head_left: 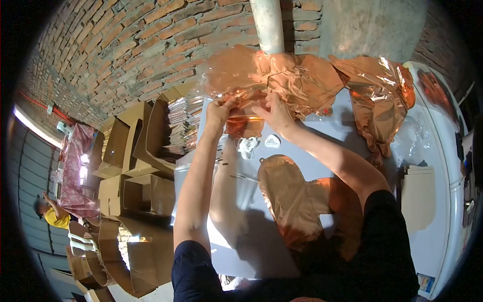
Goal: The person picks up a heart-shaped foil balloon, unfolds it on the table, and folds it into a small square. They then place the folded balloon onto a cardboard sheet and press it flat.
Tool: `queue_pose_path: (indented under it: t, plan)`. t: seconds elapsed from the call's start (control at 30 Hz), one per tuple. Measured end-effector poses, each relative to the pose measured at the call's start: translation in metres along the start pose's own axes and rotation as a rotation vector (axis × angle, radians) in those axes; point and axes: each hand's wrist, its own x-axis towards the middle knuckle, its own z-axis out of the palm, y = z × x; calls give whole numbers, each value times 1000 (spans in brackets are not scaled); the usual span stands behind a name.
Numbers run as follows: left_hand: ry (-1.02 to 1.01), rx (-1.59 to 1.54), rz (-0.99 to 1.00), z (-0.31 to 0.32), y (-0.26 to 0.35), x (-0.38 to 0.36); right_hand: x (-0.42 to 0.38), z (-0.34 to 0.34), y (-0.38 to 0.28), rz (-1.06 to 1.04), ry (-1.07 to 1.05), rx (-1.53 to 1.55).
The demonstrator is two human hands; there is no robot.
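Both my hands are raised over the far side of the table, at a piece of shiny copper-coloured foil balloon [245,127]. My left hand [220,113] pinches its left upper edge between thumb and fingers. On the right, my right hand [275,113] has its fingers closed at the same foil balloon. Behind them lies a heap of crumpled copper foil balloons [307,80]. Just below the hands rest two small bundles of white string [247,148]. A flat copper foil balloon [287,194] lies between my forearms, partly in shadow.
Clear plastic bags [240,194] lie under my left forearm. Open cardboard boxes [151,194] stand left of the table, one packed with flat packets [182,123]. Beige card sheets [418,196] lie at right. A brick wall [151,45] and white pipe [267,25] rise behind. A person in yellow [56,216] is far left.
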Motion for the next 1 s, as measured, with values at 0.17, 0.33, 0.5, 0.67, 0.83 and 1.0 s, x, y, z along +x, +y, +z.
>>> queue_pose_path:
  t: [0.17,0.33,0.5,0.67,0.83,1.0]
  plan:
    - [-22,-57,-29,-7,-7,0,6,-5,-2,20,-192,-27]
    - [-43,-131,-64,-6,9,-13,10,5,2,-338,70,96]
    - [-71,-129,-70,-11,12,-24,16,-5,-1,-330,-6,7]
    - [-143,-69,-22,-14,16,-27,18,-3,-5,-272,8,56]
    - [-215,-36,62,-14,15,-33,23,-1,-10,-330,38,124]
    - [-88,34,103,-18,-2,-21,26,1,-12,-147,-171,355]
